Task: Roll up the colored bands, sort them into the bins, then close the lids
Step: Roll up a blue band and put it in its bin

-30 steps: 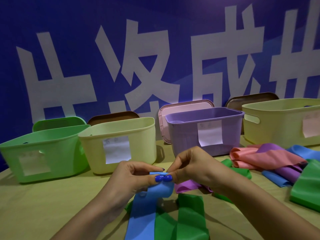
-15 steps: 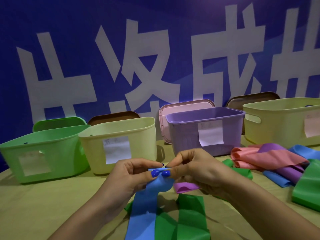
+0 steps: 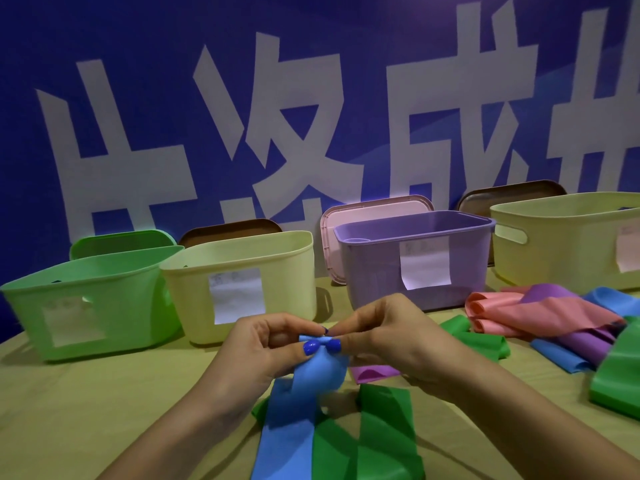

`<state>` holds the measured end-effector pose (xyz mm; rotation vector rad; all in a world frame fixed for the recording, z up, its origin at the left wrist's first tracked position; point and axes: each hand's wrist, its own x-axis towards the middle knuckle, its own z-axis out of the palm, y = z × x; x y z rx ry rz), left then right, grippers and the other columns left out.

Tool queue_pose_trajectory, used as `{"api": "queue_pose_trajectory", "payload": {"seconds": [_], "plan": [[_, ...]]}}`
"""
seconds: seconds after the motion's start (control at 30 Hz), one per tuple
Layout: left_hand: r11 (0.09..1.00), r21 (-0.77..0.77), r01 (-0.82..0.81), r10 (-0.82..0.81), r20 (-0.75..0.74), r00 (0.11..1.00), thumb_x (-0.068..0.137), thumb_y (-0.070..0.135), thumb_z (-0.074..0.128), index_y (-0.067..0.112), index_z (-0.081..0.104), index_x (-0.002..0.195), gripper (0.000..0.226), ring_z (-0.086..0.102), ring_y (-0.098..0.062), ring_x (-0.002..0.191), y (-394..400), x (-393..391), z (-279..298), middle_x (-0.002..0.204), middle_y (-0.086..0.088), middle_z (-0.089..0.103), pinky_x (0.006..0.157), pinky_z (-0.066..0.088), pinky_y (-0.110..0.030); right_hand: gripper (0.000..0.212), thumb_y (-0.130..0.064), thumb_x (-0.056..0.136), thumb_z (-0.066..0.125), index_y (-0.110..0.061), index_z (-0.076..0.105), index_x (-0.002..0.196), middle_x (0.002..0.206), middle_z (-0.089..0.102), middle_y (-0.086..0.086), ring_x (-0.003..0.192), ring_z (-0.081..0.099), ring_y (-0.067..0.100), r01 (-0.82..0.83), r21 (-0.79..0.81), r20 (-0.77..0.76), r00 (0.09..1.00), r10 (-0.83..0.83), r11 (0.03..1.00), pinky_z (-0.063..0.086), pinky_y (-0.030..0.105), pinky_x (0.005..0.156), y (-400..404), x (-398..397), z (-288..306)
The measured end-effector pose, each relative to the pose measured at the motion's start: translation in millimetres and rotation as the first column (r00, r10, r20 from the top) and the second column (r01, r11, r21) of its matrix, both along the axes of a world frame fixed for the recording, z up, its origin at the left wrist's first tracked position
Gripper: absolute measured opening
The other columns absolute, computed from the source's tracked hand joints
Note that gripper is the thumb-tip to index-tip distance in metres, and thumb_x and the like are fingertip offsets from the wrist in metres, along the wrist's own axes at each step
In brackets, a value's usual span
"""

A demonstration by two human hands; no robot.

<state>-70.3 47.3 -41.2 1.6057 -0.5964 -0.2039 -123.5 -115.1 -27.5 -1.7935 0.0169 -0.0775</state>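
Note:
A long blue band (image 3: 291,424) runs from the table's near edge up to my hands. My left hand (image 3: 263,348) and my right hand (image 3: 391,337) both pinch its top end between thumb and fingers, where the end is bunched into a small fold. Under it lies a green band (image 3: 381,431), and a purple band (image 3: 372,372) peeks out below my right hand. Four open bins stand in a row behind: green (image 3: 93,306), pale yellow (image 3: 239,282), purple (image 3: 415,261) and another pale yellow (image 3: 568,244).
Lids lean on the blue wall behind the bins: green (image 3: 121,239), brown (image 3: 228,230), pink (image 3: 374,209), brown (image 3: 509,195). A heap of pink (image 3: 540,310), purple, blue and green bands lies at the right. The tan table (image 3: 86,410) lies under it all.
My hands have drawn closer together and the blue band's top end has gathered tighter between my fingers. Bins and other bands have not moved.

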Motion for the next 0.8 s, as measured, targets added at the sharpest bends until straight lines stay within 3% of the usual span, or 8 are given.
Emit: {"api": "queue_pose_trajectory", "payload": {"seconds": [0.07,0.17,0.33,0.43,0.63,0.7,0.8], "plan": [[1.000,-0.020,-0.019,0.019,-0.040,0.999,0.062,0.005,0.071,0.009,0.076,0.080,0.019,0.064,-0.023,0.076,0.3,1.2,1.1,0.085,-0.019,0.073,0.065,0.046,-0.031,0.007,0.001,0.081,0.066,-0.004,0.071,0.082,0.087,0.071,0.013,0.075,0.067,0.016,0.004,0.036,0.031,1.000,-0.005,0.999,0.056,0.021,0.064,-0.1,-0.9,0.4],[0.994,-0.106,-0.013,-0.009,-0.206,0.979,0.058,-0.004,0.068,0.001,0.071,0.087,0.030,0.070,-0.025,0.072,1.0,3.8,3.5,0.087,-0.021,0.072,0.054,0.055,-0.028,0.008,0.002,0.080,0.067,-0.005,0.072,0.082,0.082,0.070,0.008,0.068,0.066,0.010,0.009,0.052,0.078,0.997,-0.013,0.999,0.051,0.015,0.057,0.6,-2.8,0.9],[0.989,-0.145,-0.004,-0.042,-0.315,0.948,0.057,-0.008,0.063,0.003,0.075,0.066,0.018,0.070,-0.020,0.061,1.1,3.1,6.0,0.078,-0.019,0.072,0.048,0.054,-0.023,0.011,0.005,0.080,0.066,-0.005,0.072,0.078,0.077,0.069,0.005,0.066,0.066,0.006,0.017,0.094,0.115,0.993,-0.028,0.995,0.049,0.015,0.055,2.6,-3.8,0.0],[0.996,-0.084,-0.015,-0.007,-0.253,0.967,0.069,-0.009,0.064,0.004,0.075,0.072,0.017,0.068,-0.018,0.063,0.2,1.4,3.4,0.082,-0.018,0.072,0.049,0.052,-0.023,0.014,0.007,0.079,0.066,-0.006,0.070,0.072,0.073,0.068,0.005,0.065,0.065,0.009,0.047,0.102,0.100,0.993,-0.057,0.994,0.049,0.016,0.055,3.8,-2.2,-3.1],[0.987,0.017,-0.160,0.158,0.093,0.983,0.080,-0.009,0.062,0.010,0.071,0.077,0.021,0.055,-0.012,0.055,-7.4,-3.4,-5.8,0.063,-0.016,0.063,0.049,0.040,-0.019,0.018,0.008,0.078,0.066,-0.007,0.069,0.068,0.074,0.069,0.009,0.066,0.064,0.014,0.093,0.134,0.080,0.991,-0.104,0.987,0.050,0.017,0.052,7.0,1.0,-7.7],[0.984,-0.013,-0.179,0.179,0.086,0.980,0.080,-0.009,0.061,0.008,0.069,0.078,0.019,0.057,-0.015,0.059,-7.3,-0.9,-7.2,0.062,-0.015,0.063,0.053,0.042,-0.022,0.017,0.007,0.079,0.066,-0.007,0.068,0.068,0.077,0.069,0.012,0.067,0.064,0.015,0.091,0.149,0.079,0.991,-0.103,0.985,0.051,0.017,0.053,8.1,0.1,-6.9],[0.990,-0.056,-0.131,0.131,-0.003,0.991,0.072,0.001,0.073,0.008,0.073,0.078,0.009,0.062,-0.024,0.072,-3.7,2.2,-7.3,0.079,-0.021,0.070,0.064,0.044,-0.031,0.014,0.006,0.079,0.066,-0.005,0.069,0.070,0.080,0.070,0.015,0.066,0.064,0.016,0.090,0.147,0.068,0.993,-0.101,0.985,0.051,0.017,0.054,9.3,0.6,-6.6]]}}
